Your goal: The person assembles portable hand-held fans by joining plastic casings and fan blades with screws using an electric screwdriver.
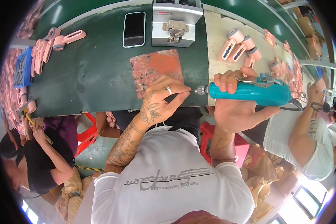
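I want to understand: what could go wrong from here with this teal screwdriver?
The left grip has its fingertips at the end of the bit; if the teal screwdriver starts, they might be scraped. The dark cord behind the tool might catch as the right grip moves it. Pink parts lying beyond it could be knocked.

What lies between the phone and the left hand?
In the head view, a strip of green tabletop comes first below the phone, then the worn reddish mat, partly hidden by the left hand.

You have a green table (97, 74) across the upper frame, a red stool (242, 147) (rather pinkish) right of centre, and bright windows (308, 200) at lower right.
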Tool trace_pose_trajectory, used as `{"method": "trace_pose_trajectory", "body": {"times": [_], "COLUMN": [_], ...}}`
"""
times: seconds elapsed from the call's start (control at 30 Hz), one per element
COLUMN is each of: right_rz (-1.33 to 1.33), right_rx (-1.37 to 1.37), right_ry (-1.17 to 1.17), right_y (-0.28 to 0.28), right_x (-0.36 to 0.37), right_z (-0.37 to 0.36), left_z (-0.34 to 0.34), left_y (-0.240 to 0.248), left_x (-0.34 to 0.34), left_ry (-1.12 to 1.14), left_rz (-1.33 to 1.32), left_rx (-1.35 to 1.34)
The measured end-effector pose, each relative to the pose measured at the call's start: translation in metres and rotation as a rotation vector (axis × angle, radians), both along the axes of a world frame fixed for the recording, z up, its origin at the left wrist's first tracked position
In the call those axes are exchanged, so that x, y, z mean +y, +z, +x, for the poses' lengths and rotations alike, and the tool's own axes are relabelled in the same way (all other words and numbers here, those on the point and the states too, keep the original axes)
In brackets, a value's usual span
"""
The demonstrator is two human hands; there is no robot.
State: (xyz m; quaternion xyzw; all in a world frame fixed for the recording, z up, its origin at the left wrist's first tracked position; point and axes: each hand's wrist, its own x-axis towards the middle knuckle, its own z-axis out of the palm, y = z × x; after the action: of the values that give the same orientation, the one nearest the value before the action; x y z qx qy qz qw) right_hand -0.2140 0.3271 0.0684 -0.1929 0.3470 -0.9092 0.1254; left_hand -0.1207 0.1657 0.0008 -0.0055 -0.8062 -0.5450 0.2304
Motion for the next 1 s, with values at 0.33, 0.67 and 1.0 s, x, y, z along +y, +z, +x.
{"method": "trace_pose_trajectory", "body": {"times": [0.33, 0.67, 1.0], "right_rz": [-0.002, 0.033, 0.507], "right_rx": [-0.002, 0.048, 0.114], "right_ry": [-0.016, 0.03, -0.285], "right_y": [0.0, -0.003, -0.031], "right_x": [0.004, 0.009, 0.062], "right_z": [0.001, -0.005, 0.006], "left_z": [-0.002, -0.006, -0.126], "left_y": [0.002, 0.005, 0.01], "left_x": [0.007, 0.007, 0.047], "left_ry": [-0.031, -0.073, -0.084], "left_rz": [0.045, 0.013, -0.164], "left_rx": [-0.01, -0.027, -0.039]}}
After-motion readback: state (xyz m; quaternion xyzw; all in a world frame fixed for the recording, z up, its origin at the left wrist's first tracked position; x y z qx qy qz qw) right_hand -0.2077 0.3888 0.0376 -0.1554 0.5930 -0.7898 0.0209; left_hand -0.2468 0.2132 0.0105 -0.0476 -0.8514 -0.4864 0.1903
